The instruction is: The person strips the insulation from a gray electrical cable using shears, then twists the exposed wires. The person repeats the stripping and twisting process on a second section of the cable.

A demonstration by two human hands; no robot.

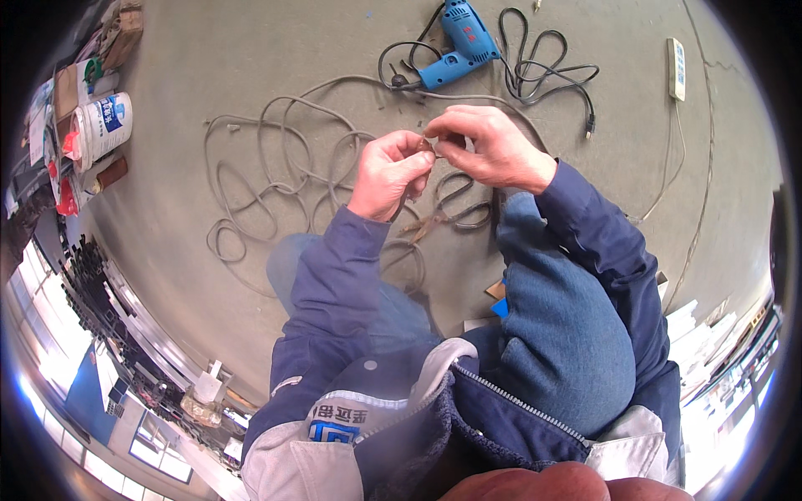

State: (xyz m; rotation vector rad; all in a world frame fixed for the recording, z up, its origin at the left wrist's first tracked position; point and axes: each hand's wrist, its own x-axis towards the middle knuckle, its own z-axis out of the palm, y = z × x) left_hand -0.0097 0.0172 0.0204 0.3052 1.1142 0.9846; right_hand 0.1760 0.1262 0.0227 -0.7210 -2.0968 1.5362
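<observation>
My left hand (pixel 391 173) and my right hand (pixel 494 150) meet over the floor, fingertips almost touching. A small coppery-brown piece (pixel 427 145) is pinched between them; it looks like a bare wire end, but is too small to be sure. Both hands are closed, their fingers partly hiding it. Just below them lie scissors (pixel 466 217) with black loop handles, blades toward the left. Loose loops of grey cable (pixel 266 125) spread on the floor to the left and run behind my hands. Whether that cable leads into my left hand cannot be told.
Beyond my hands lies a blue power drill (pixel 461 48), a black cord (pixel 535 65) coiled beside it. A white power strip (pixel 677 71) is at the far right. A white bucket (pixel 107 125) and clutter stand at the left. My denim-covered knee (pixel 568 292) rises close below my right hand.
</observation>
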